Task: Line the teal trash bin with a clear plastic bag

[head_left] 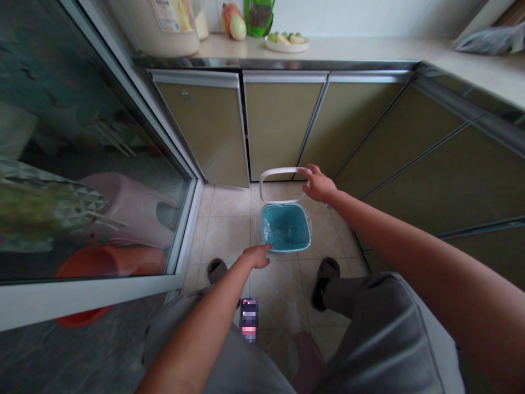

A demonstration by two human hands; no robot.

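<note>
On the tiled floor between my feet stands a small trash bin (287,227) with a wrinkled, glossy teal inside. Thin see-through film shows round its outer edge, apparently a liner. My right hand (320,185) is closed on the right side of a pale squared rim ring (280,171), holding it tilted up above the bin's far edge. At the bin's near left corner, my left hand (257,255) has its fingertips on the rim. Its fingers seem to pinch the bin's edge, with the undersides hidden.
Cabinet doors (283,126) stand behind the bin and along the right. A glass door (135,164) closes in the left. A phone (249,320) is low between my legs. On the counter (348,52) sit a plate of fruit (287,42) and a large jar (164,27).
</note>
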